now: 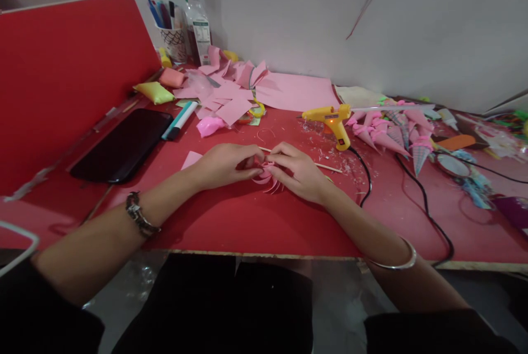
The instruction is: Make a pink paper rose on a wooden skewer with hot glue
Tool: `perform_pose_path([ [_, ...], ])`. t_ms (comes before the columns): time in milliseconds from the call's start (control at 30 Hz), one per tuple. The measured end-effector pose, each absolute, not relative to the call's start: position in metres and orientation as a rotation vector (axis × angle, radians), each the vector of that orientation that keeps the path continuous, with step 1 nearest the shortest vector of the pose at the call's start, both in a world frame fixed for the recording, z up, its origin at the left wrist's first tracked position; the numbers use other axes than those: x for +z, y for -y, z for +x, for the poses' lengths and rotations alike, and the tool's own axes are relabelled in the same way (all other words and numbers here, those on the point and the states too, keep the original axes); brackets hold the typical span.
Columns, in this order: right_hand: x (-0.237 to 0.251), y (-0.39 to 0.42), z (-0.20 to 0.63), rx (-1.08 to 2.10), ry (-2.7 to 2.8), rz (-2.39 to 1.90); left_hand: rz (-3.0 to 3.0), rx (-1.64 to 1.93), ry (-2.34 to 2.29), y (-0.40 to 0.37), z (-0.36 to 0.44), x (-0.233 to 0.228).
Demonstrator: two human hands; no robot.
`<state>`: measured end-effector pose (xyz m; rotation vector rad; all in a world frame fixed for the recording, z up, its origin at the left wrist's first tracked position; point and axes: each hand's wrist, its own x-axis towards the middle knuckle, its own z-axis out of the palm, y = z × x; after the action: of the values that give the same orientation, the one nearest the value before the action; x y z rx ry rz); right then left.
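Both hands, left hand (225, 164) and right hand (299, 172), pinch one small pink paper flower (268, 173) on a thin wooden stick (328, 167), low over the red surface (247, 222). Some curled petals already hang from it. Many cut pink paper pieces (231, 95) lie unused behind, so I judge the flower about half made.

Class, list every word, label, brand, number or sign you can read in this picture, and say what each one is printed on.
No text can be read here.
Bottle: its white label carries print, too small and blurred to read.
Glue gun: a small orange mark on the side, no legible lettering.
Phone: dark screen, nothing shown.
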<state>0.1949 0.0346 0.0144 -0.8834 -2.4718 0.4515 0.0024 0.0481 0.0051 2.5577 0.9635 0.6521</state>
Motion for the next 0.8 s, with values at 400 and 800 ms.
perform_pose_path([
  [400,0.015,-0.0331,0.1941,0.306,2.361,-0.888,2.626,0.675,-0.925,-0.0495,0.0011,0.0029],
  [800,0.0181,-0.0319,0.1925,0.323,2.27,-0.892,2.665,0.698,-0.936,-0.0507,0.0006,0.0008],
])
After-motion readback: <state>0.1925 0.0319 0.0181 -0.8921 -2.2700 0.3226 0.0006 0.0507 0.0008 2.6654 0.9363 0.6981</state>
